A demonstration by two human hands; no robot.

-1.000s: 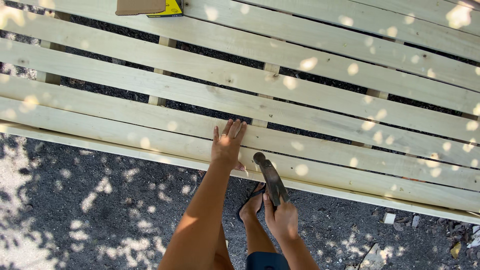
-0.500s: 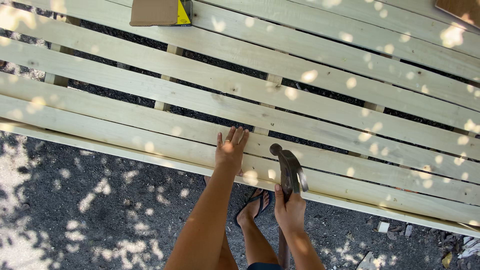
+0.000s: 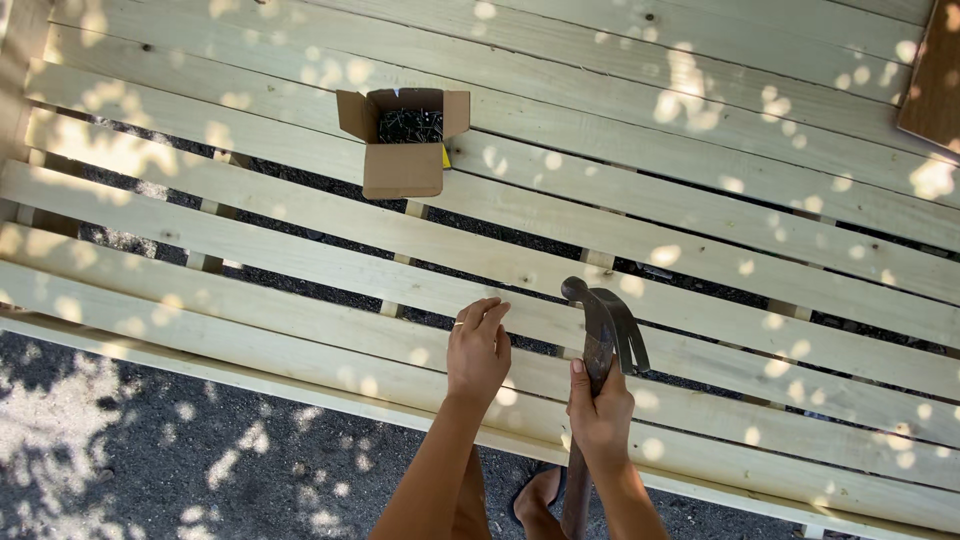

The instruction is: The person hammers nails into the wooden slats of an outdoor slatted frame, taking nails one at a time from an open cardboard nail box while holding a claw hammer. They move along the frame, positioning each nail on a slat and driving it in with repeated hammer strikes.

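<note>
Head cam, looking straight down. I see both forearms coming up from the bottom edge, roughly parallel, leaning slightly left-to-right.

L hand [image 3: 478,352]: palm down on a pale wood slat [image 3: 300,330], wrist bent, fingers together and curled toward the slat's far edge, tips pinched near the gap. Can't tell if anything sits between the fingertips, too small. Thin ring visible on one finger. Not wrapped around anything I can make out.

R hand [image 3: 601,412]: clenched round the handle of a claw hammer [image 3: 603,325], thumb up along the shaft, knuckles to the right. Grip sits high, just under the head.

Hammer: long axis near vertical in frame, running from the bottom edge up and a bit right. Head at the top end, over the slat just right of the L hand; striking face points upper left, claw sweeps down to the right. Handle's lower end passes under the R forearm, down near a foot in a sandal [image 3: 535,495] on dark gravel [image 3: 150,460]. Head is near the L fingertips, not touching them.

Rest: slatted frame of long boards running left-right w/ a slight downward tilt to the right, dappled sun all over. Open cardboard box [image 3: 403,150] w/ dark nails inside sits on the boards, well apart, up-left of the hands. Brown panel corner [image 3: 935,80] top right.
</note>
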